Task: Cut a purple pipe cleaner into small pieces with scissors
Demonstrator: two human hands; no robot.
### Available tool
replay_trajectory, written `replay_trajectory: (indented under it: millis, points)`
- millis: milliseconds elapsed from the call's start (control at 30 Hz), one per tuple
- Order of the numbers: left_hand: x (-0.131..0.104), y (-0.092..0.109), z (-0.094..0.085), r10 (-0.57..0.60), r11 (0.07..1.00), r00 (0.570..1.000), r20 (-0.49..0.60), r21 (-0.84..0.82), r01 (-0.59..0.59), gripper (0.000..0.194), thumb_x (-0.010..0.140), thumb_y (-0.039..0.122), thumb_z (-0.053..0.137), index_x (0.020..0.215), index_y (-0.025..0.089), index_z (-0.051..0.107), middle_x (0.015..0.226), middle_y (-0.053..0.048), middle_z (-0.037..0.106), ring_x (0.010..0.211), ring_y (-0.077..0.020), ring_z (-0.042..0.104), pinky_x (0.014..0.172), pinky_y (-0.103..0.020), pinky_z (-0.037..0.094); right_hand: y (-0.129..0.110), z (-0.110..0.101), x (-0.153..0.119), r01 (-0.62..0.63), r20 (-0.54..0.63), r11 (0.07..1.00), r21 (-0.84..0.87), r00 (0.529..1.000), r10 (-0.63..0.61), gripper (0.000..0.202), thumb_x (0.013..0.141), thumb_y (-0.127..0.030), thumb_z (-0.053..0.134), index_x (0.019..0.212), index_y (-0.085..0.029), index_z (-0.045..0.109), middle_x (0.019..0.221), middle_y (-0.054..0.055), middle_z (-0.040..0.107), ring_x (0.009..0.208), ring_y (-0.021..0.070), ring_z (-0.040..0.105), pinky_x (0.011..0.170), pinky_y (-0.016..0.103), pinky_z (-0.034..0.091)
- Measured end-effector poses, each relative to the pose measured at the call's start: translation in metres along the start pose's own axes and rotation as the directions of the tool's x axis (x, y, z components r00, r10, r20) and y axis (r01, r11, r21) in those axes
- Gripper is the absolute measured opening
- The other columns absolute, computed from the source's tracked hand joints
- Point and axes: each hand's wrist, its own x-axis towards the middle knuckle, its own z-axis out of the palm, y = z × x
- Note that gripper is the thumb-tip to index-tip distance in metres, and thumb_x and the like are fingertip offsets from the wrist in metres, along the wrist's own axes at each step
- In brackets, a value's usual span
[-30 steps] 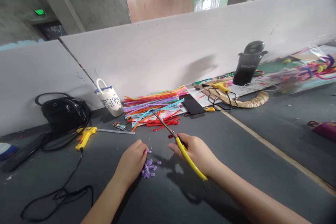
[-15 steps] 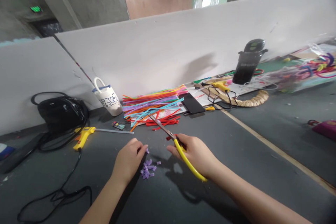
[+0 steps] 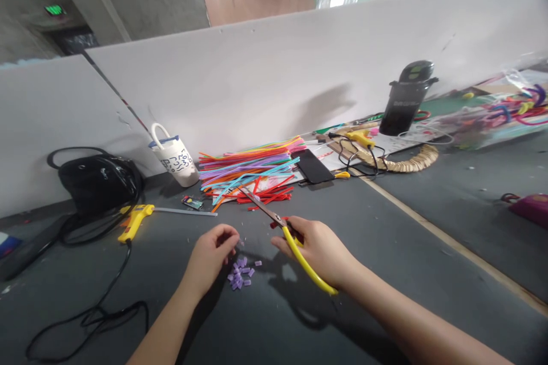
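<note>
My right hand (image 3: 319,248) holds yellow-handled scissors (image 3: 306,262), their blades pointing up and left toward the coloured stems. Between its fingers and the handles a small red piece (image 3: 274,224) shows. My left hand (image 3: 214,254) is pinched, thumb against fingers, just above and left of a small pile of purple pieces (image 3: 240,275). Something faint and purplish shows at its fingertips, too small to make out. A single purple piece (image 3: 258,263) lies to the right of the pile. Beyond the hands are red stems (image 3: 272,195) and a bundle of multicoloured stems (image 3: 248,168).
A yellow glue gun (image 3: 136,222) with a looped black cord lies at left, near a black bag (image 3: 100,182) and a white cup (image 3: 175,162). Behind are a phone (image 3: 314,165), a second glue gun (image 3: 360,137) and a black bottle (image 3: 405,102).
My left hand has lifted slightly off the table and its fingers have curled into a pinch. My right hand and the scissors have hardly moved. The view has shifted slightly.
</note>
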Motion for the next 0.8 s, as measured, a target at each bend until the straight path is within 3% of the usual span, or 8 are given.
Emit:
replay_trajectory:
  millis: [67,167,333,467,600,800]
  points:
    - [0.0,0.001,-0.004,-0.088,0.985,0.996,0.001,-0.146,0.087,0.02,0.076,0.035,0.053,0.08,0.017,0.06,0.063,0.001,0.058,0.049,-0.0112,0.052,0.045,-0.023,0.04,0.0,0.0,0.0,-0.001,0.003,1.0,0.003,1.0,0.001,0.03,0.077,-0.047,0.053,0.064,-0.021,0.047,0.056,-0.003,0.05,0.048,0.0103,0.034,0.045,0.02,0.024]
    - [-0.003,0.003,-0.009,-0.159,0.941,0.987,0.021,-0.299,0.158,0.025,0.072,0.031,0.059,0.09,0.015,0.062,0.066,-0.001,0.062,0.05,-0.0089,0.054,0.049,-0.021,0.044,0.001,0.001,0.0,-0.004,0.01,1.0,0.002,1.0,0.004,0.029,0.077,-0.047,0.053,0.065,-0.021,0.048,0.057,-0.003,0.05,0.048,0.0106,0.035,0.046,0.02,0.024]
    - [-0.007,0.007,-0.009,-0.164,0.919,0.986,-0.009,-0.364,0.15,0.024,0.069,0.028,0.064,0.089,0.015,0.064,0.07,-0.002,0.064,0.054,-0.01,0.058,0.051,-0.021,0.047,0.002,0.002,0.001,-0.019,0.023,1.0,-0.004,1.0,0.019,0.029,0.077,-0.048,0.053,0.065,-0.021,0.049,0.056,-0.003,0.05,0.048,0.011,0.036,0.046,0.02,0.025]
    - [-0.006,0.006,-0.006,-0.104,0.965,0.99,-0.099,-0.249,0.077,0.018,0.069,0.03,0.063,0.08,0.016,0.063,0.069,-0.002,0.064,0.06,-0.015,0.062,0.057,-0.026,0.05,0.003,0.004,0.002,-0.035,0.028,0.999,-0.026,0.999,0.035,0.029,0.077,-0.047,0.053,0.065,-0.021,0.05,0.055,-0.003,0.051,0.047,0.011,0.036,0.045,0.021,0.025]
    - [-0.001,0.0,-0.002,-0.016,1.0,0.989,-0.145,0.007,0.017,0.011,0.069,0.029,0.06,0.073,0.02,0.064,0.067,0.0,0.065,0.061,-0.0178,0.06,0.061,-0.03,0.048,0.003,0.005,0.003,-0.033,0.032,0.999,-0.037,0.999,0.034,0.029,0.076,-0.047,0.053,0.066,-0.021,0.052,0.056,-0.002,0.052,0.048,0.0113,0.038,0.045,0.021,0.025]
    - [0.006,-0.011,-0.004,0.12,0.943,0.984,-0.13,0.325,-0.072,0.009,0.07,0.025,0.057,0.069,0.024,0.065,0.074,0.0,0.066,0.072,-0.02,0.059,0.072,-0.03,0.042,0.004,0.006,0.003,-0.039,0.04,0.998,-0.054,0.998,0.041,0.03,0.077,-0.049,0.052,0.066,-0.021,0.051,0.056,-0.002,0.052,0.049,0.0115,0.038,0.046,0.021,0.025]
